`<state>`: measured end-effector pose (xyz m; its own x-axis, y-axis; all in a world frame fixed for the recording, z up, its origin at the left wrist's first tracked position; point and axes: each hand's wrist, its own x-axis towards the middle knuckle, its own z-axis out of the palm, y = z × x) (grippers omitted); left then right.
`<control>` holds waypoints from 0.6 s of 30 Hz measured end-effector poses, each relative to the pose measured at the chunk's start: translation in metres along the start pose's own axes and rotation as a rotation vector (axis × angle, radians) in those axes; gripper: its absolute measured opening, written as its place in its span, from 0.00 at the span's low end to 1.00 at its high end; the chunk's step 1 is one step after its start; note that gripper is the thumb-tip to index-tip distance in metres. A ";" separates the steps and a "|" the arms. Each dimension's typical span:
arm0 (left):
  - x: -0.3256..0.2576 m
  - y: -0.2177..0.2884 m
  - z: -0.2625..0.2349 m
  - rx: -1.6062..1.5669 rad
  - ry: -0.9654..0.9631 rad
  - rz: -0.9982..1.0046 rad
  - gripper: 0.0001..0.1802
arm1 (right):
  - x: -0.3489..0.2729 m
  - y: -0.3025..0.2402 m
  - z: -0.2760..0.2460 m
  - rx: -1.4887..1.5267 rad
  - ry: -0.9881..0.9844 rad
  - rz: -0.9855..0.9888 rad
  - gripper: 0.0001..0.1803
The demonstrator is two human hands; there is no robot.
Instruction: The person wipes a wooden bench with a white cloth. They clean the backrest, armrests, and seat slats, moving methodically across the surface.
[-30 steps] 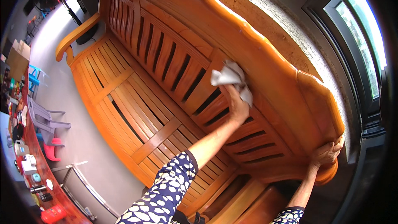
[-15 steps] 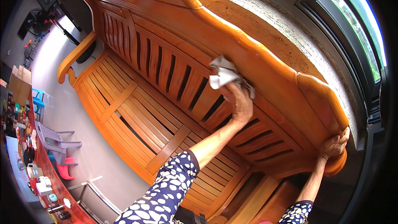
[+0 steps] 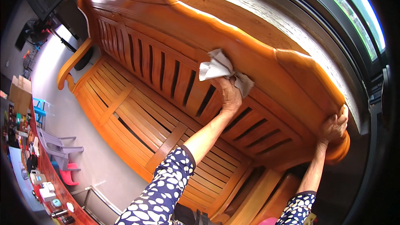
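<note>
A large orange-brown wooden bench (image 3: 166, 143) with a slatted seat and a carved backrest fills the middle. My left hand (image 3: 228, 93) presses a crumpled whitish cloth (image 3: 216, 67) against the smooth panel above the backrest slats. The cloth's loose ends spread out on both sides of the fingers, and part of the grip is hidden beneath it. At the right end of the bench, my right hand (image 3: 333, 127) is curled over the outer edge of the backrest. Both forearms rise from below in dark blue sleeves with white spots.
Behind the backrest runs a pale ledge, with a dark-framed window (image 3: 346, 16) at upper right. To the left stand a purple plastic chair (image 3: 58, 145), a pink stool (image 3: 69, 174) and a blue stool (image 3: 39, 110). A red table (image 3: 77, 208) carries many small items; a cardboard box (image 3: 21, 93) is beyond.
The view has shifted slightly. My left hand and the cloth have slid a little left along the panel, and the cloth is more spread out. My right hand stays at the backrest's end.
</note>
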<state>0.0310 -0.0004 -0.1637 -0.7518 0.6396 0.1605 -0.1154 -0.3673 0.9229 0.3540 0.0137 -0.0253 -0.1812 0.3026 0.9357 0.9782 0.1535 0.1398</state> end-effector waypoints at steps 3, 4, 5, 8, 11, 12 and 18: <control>0.002 0.000 0.009 0.070 0.175 0.031 0.31 | 0.005 -0.009 -0.001 0.024 0.013 -0.061 0.31; 0.006 0.004 0.011 -0.187 0.198 0.007 0.28 | 0.008 -0.014 -0.001 0.039 0.013 -0.060 0.31; 0.006 0.012 0.017 -0.452 0.211 -0.033 0.27 | 0.009 -0.014 -0.004 0.038 0.007 -0.064 0.30; 0.009 0.027 0.027 -0.472 0.405 -0.127 0.33 | 0.012 -0.021 -0.010 0.047 -0.010 -0.053 0.28; 0.009 0.039 0.030 -0.398 0.331 -0.092 0.29 | 0.012 -0.017 -0.011 0.011 -0.020 -0.050 0.27; 0.005 0.046 0.031 -0.414 0.336 -0.139 0.26 | 0.011 -0.016 -0.011 0.008 -0.023 -0.055 0.27; -0.034 0.015 0.011 0.664 -0.066 0.528 0.17 | 0.013 -0.021 -0.008 0.010 0.010 -0.061 0.27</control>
<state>0.0622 -0.0202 -0.1519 -0.5580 0.5416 0.6287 0.6604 -0.1690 0.7317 0.3320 0.0074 -0.0136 -0.2397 0.2834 0.9286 0.9643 0.1806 0.1938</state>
